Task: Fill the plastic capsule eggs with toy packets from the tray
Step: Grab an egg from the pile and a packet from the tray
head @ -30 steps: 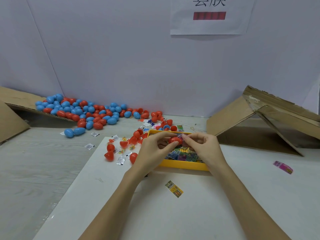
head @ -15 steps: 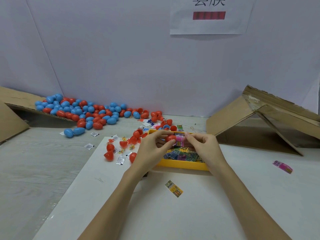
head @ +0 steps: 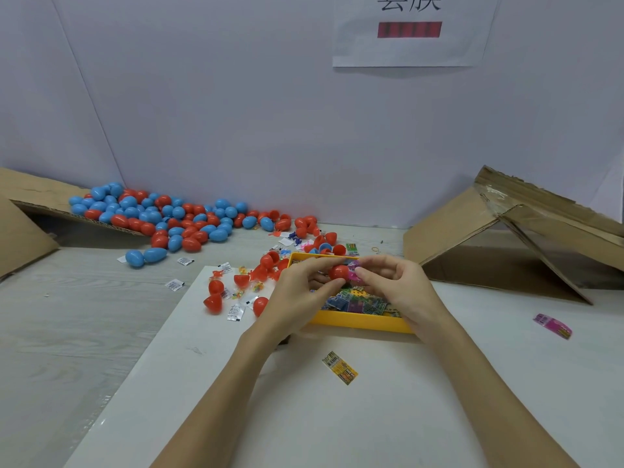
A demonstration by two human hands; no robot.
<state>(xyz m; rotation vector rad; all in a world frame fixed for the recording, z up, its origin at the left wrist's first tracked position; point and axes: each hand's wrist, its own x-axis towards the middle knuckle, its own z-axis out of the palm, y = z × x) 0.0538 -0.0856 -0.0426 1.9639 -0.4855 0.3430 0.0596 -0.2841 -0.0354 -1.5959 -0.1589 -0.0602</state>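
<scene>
Taking the yellow tray as the marker: far to its left lay the heap of blue and red eggs against the wall, nearer its left edge a scatter of open red egg halves and small white packets, and in front of it a stray yellow packet on the white board. Well to its right lay a pink packet, with a folded cardboard box behind.

What could have gone wrong, as I judged it: the pink packet at the egg's mouth looked only partly in, so a corner could catch in the seam and stop the halves closing, or the smooth shell could squirt out of the pinch and drop among the packets in the tray.

Over the tray's far half, the left hand pinched a red egg half between thumb and fingertips, wrist low on the board. The right hand met it from the other side, fingers curled and pinching a pink toy packet against the egg's open side
</scene>
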